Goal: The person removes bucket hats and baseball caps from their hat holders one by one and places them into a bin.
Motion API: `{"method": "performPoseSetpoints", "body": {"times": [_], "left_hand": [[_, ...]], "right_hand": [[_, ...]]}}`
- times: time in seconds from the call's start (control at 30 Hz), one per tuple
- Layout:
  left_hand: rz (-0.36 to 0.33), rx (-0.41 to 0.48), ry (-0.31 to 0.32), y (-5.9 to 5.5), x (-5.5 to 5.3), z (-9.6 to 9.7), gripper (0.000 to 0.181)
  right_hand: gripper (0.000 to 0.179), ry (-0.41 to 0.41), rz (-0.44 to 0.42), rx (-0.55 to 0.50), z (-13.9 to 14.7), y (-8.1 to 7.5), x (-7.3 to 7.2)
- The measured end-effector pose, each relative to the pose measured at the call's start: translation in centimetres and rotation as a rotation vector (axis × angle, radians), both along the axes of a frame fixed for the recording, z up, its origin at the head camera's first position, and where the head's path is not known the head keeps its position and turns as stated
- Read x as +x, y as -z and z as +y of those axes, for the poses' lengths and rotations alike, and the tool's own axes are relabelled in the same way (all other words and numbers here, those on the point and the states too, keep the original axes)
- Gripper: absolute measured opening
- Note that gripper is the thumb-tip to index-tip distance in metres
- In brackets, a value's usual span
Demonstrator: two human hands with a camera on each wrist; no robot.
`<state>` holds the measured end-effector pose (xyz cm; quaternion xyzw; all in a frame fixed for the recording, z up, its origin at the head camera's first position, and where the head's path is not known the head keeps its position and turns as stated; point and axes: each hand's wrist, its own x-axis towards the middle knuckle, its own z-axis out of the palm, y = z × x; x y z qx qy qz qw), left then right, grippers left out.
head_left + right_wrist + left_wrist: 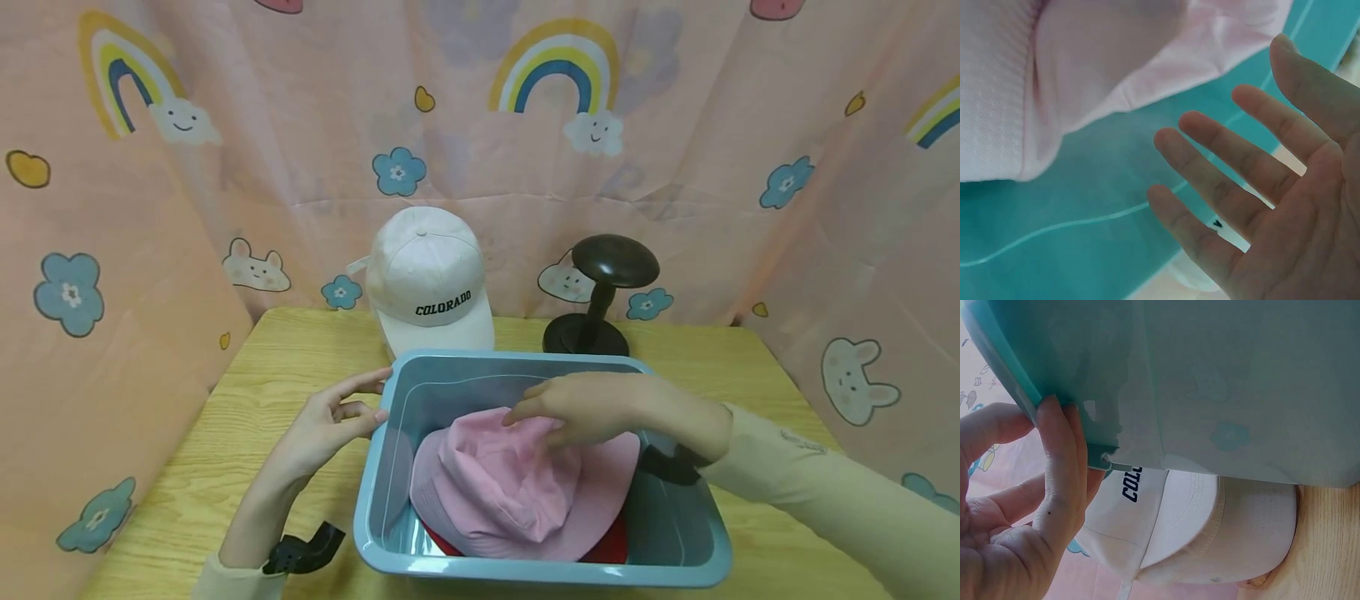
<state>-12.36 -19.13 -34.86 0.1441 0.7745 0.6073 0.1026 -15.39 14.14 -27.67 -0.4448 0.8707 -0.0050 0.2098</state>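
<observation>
A light blue plastic bin (525,570) stands at the front of the table. My left hand (318,433) holds its left rim, pinching the edge between thumb and fingers, as the left wrist view confirms. Inside the bin lies a crumpled pink brimmed hat (498,479), with something red (611,546) showing beneath it. Over the hat hovers my right hand (585,404). In the right wrist view its fingers (1235,159) are spread and hold nothing, apart from the pink fabric (1097,69).
Behind the bin, a white cap (427,267) lettered COLORADO sits upright at the back left; what supports it is hidden. To its right is a dark hat stand (615,260) with a rounded top and round base. A patterned pink curtain (465,50) borders the wooden table (300,342).
</observation>
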Motion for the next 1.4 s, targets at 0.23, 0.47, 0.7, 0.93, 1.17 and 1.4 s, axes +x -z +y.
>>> {"method": "performPoseSetpoints", "body": {"times": [0.23,0.47,0.7,0.93,1.17,1.4], "left_hand": [[0.005,0.007,0.003,0.0,0.0,0.0,0.055],[0.004,0.005,0.005,0.0,0.0,0.0,0.055],[0.003,0.009,0.005,0.0,-0.1,0.0,0.055],[0.016,0.014,0.007,0.1,-0.1,-0.1,0.055],[0.018,0.011,0.006,0.1,-0.1,-0.1,0.055],[0.020,0.013,0.010,0.2,-0.1,-0.1,0.055]], "right_hand": [[0.040,-0.038,0.053,-0.135,0.6,-1.1,-0.4],[0.034,-0.031,0.085,-0.245,0.7,-1.7,-0.7],[0.033,0.002,0.073,-0.316,0.8,-2.2,-0.8],[0.032,0.019,0.107,-0.335,0.4,-2.8,-1.2],[0.031,0.012,0.136,-0.377,-0.2,-3.2,-1.9],[0.032,0.051,0.111,-0.423,-0.5,-3.8,-2.5]]}}
